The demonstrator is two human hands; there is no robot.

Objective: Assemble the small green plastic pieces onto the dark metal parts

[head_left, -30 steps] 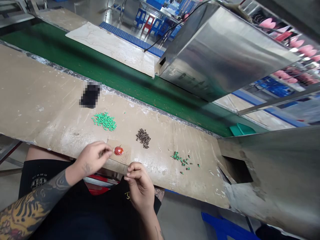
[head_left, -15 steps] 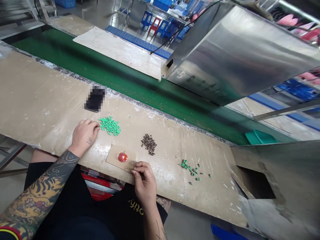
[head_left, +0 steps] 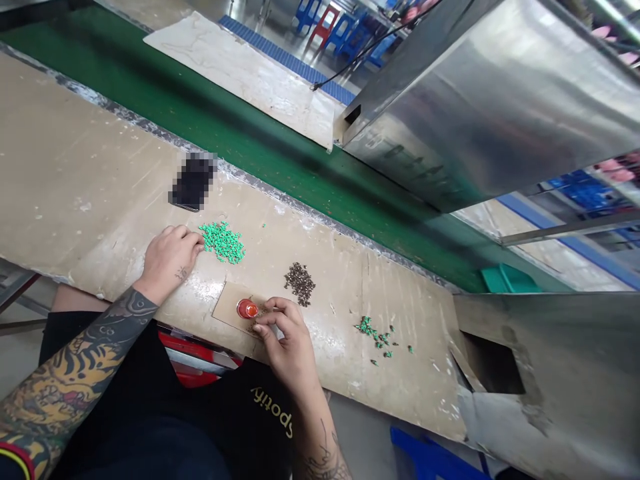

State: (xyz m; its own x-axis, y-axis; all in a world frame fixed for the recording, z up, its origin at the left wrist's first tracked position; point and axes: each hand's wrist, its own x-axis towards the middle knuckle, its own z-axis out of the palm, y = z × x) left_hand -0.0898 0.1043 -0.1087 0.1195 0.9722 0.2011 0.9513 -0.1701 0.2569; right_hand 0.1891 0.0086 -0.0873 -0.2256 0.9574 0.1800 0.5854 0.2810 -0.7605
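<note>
Your right hand's fingers [head_left: 266, 317] — loosely pinched, any grip too fine to tell — work beside the red cap [head_left: 247, 309] on its cardboard sheet [head_left: 229, 305], likely laid there for reach; your left hand [head_left: 170, 262] — curled, equally unclear — rests beside the green plastic pieces [head_left: 222, 243] on the tabletop [head_left: 75, 153].

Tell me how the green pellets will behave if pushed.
The green pellets look small and light, so they would probably scatter easily; a few already lie apart from the heap. Their glossy look suggests they may slide on the board.
</note>
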